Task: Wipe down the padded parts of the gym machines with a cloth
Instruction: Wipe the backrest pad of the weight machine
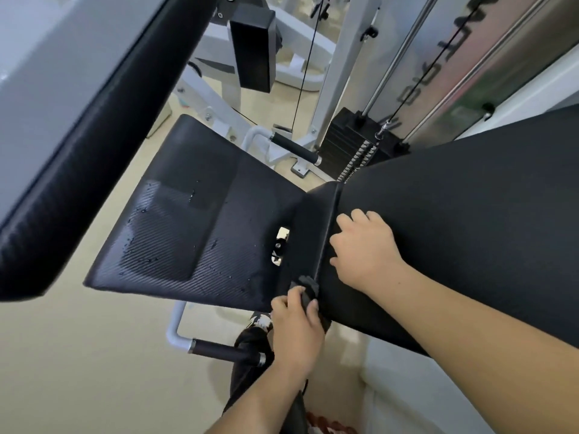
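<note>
A black seat pad (188,220) with a ribbed surface carries scattered water droplets. To its right rises the long black back pad (454,230). My left hand (296,327) grips a dark cloth (307,289) at the near end of the seam where seat and back pad meet. My right hand (366,249) lies flat on the lower part of the back pad, fingers spread and slightly curled, holding nothing. A metal bolt plate (280,245) shows in the gap by the seam.
A large black pad (78,136) slants across the upper left. Behind the seat stand a weight stack (354,142), a cable (304,67), a small black pad (253,48) and white frame tubes. Foam-grip handles (296,148) (219,350) flank the seat. The floor is beige.
</note>
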`<state>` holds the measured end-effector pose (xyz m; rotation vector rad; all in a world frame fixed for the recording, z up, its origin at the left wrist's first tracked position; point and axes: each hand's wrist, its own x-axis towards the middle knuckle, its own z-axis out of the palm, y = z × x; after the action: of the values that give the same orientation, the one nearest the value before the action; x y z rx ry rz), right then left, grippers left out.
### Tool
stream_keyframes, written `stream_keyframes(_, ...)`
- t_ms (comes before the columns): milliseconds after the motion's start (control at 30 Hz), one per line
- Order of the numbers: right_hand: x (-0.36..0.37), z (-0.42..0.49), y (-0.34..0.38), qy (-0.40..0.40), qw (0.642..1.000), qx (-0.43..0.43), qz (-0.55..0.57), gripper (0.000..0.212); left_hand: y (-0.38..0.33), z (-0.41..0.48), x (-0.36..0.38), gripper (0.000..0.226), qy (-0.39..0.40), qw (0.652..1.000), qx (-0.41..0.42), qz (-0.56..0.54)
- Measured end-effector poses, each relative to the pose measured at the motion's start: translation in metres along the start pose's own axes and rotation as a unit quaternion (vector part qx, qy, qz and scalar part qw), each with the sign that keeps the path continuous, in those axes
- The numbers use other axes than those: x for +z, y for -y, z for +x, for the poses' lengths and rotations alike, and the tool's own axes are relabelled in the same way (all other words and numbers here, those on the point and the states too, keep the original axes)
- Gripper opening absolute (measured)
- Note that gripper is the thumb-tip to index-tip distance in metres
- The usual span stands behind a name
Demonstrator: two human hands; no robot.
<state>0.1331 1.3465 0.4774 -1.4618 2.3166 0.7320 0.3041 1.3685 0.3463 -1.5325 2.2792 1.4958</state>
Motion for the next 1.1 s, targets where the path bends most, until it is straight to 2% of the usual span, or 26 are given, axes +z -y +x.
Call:
stream_keyframes(100, 0.000, 0.000, -0.004, -0.009, 1.000, -0.004, 0.005, 0.026, -0.021, 0.051, -0.011, 0.036, 0.006, 0.999, 0.029, 0.037)
stream_keyframes(200, -0.005, 0.007, 0.001, -0.017, 1.000, -0.005, -0.001, 0.028, -0.042, 0.118, -0.014, 0.040, 0.044, 0.998, 0.037, 0.011)
stream_keyframes(300, -0.002, 0.015, 0.003, -0.007, 1.000, 0.002, -0.013, 0.031, -0.059, 0.179, -0.008, 0.049, 0.100, 0.994, 0.018, -0.031)
stream_keyframes(400, 0.003, 0.018, 0.003, -0.018, 1.000, 0.013, -0.015, 0.026, -0.038, 0.199, 0.000, 0.052, 0.133, 0.988, -0.023, -0.072)
stream_keyframes(500, 0.006, 0.018, 0.009, -0.012, 1.000, 0.014, -0.019, 0.022, 0.004, 0.172, 0.004, 0.051, 0.109, 0.981, -0.109, -0.119)
stream_keyframes(633, 0.007, 0.013, 0.010, -0.003, 1.000, 0.012, -0.014, 0.029, 0.017, 0.116, 0.005, 0.047, 0.089, 0.975, -0.202, -0.035)
stream_keyframes(700, 0.003, 0.002, 0.008, -0.006, 1.000, 0.003, -0.001, 0.029, 0.005, 0.088, -0.003, 0.045, 0.095, 0.965, -0.242, -0.034)
stream_keyframes(800, -0.005, -0.026, 0.005, -0.033, 0.999, -0.015, 0.015, 0.023, -0.015, 0.042, -0.011, 0.035, 0.085, 0.968, -0.226, -0.073)
stream_keyframes(867, -0.011, -0.049, 0.005, -0.056, 0.997, -0.027, 0.036, 0.019, -0.025, 0.016, -0.017, 0.028, 0.071, 0.964, -0.212, -0.147)
stream_keyframes(933, -0.014, -0.065, 0.003, -0.079, 0.995, -0.043, 0.042, 0.016, -0.029, 0.011, -0.017, 0.031, 0.045, 0.950, -0.225, -0.213)
stream_keyframes(1000, -0.009, -0.084, 0.000, -0.117, 0.991, -0.057, 0.041, 0.010, -0.024, 0.018, -0.008, 0.037, -0.007, 0.924, -0.274, -0.267)
stream_keyframes(1100, 0.001, -0.106, -0.002, -0.137, 0.989, -0.050, 0.022, 0.030, -0.013, 0.031, 0.002, 0.043, -0.062, 0.874, -0.338, -0.345)
